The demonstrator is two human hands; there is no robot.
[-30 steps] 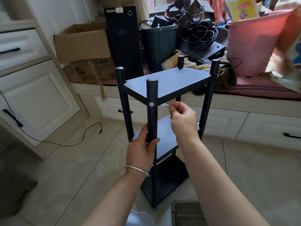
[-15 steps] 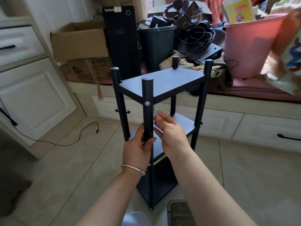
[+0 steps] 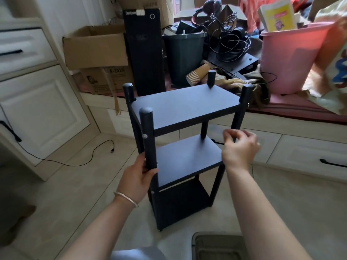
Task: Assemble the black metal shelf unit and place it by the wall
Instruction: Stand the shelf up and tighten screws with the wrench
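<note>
- Shelf unit (image 3: 180, 109): we see it upright on the floor (image 3: 56, 194), three tiers.
- Left hand (image 3: 137, 179): grips the near front post.
- Right hand (image 3: 240, 147): fingers curled beside the middle tier; we cannot tell what it holds.

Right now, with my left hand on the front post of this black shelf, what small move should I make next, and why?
Probably bring your right hand onto the near right post for a two-handed hold. The shelf unit looks assembled and upright on the floor, your left hand grips only the front left post, and your blurred right hand sits beside the middle shelf, fingers curled, apparently not gripping the frame.
</note>
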